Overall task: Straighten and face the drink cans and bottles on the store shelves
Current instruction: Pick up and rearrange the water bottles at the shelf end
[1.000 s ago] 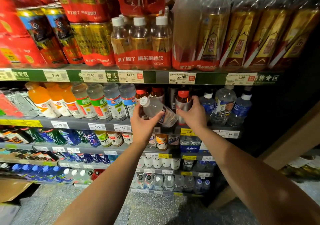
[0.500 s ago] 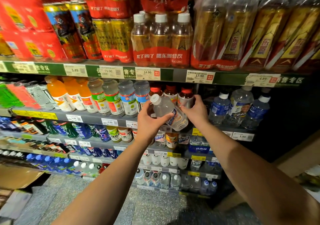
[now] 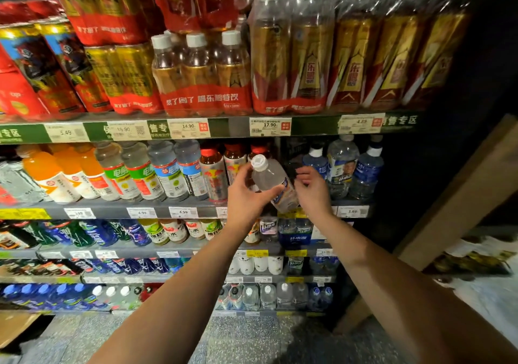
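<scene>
My left hand [image 3: 246, 195] grips a clear bottle [image 3: 270, 177] with a white cap, tilted with the cap up and to the left, in front of the middle shelf [image 3: 112, 209]. My right hand [image 3: 314, 189] hovers just right of the bottle's lower end. Its fingers are loosely curled and hold nothing. Behind the hands stand red-capped bottles [image 3: 214, 173]. A dark gap [image 3: 291, 153] separates them from the blue-labelled water bottles [image 3: 342, 167] on the right. Left of the red caps, clear and orange drink bottles [image 3: 140, 173] stand in a row.
Shrink-wrapped packs of gold drinks [image 3: 308, 61] fill the shelf above. Lower shelves [image 3: 168, 247] hold more bottles and cans. A tall cardboard panel [image 3: 462, 195] leans at the right. A cardboard box [image 3: 16, 327] lies on the floor at lower left.
My right hand has let go of a red-capped bottle on the shelf and drawn back beside the clear bottle. The view has shifted closer and to the left.
</scene>
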